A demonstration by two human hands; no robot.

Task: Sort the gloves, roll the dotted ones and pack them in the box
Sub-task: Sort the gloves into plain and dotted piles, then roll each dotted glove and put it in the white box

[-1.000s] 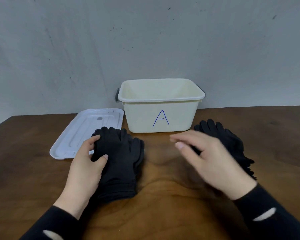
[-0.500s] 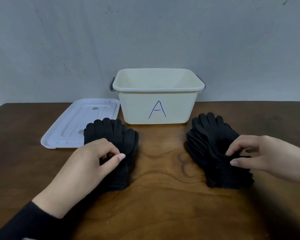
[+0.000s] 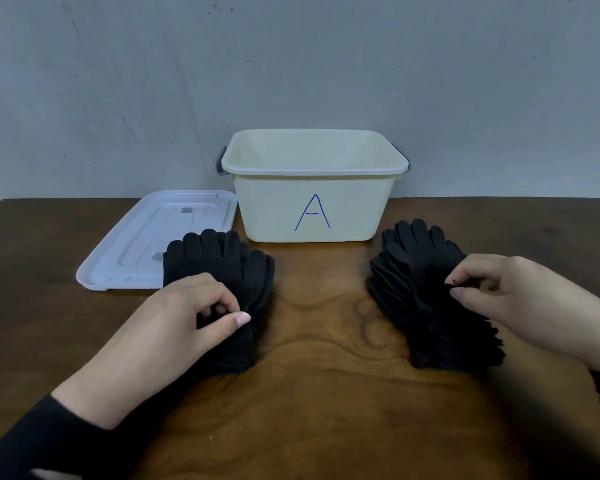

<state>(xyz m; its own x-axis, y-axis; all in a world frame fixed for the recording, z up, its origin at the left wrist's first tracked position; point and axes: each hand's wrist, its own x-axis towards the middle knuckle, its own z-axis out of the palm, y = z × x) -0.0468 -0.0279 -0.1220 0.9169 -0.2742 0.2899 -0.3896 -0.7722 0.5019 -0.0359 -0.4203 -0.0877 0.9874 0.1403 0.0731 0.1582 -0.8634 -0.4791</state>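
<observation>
Two stacks of black gloves are laid before the cream box near the desk's far edge. The left stack is pinched by the left hand, the right stack by the right hand, fingers curled.

Black gloves, cream box, blue "A", white lid

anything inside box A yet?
The box is open, and the upper inner walls that show are bare. Its front wall hides the floor, so gloves lying low cannot be ruled out. The lid lies beside it.
</observation>
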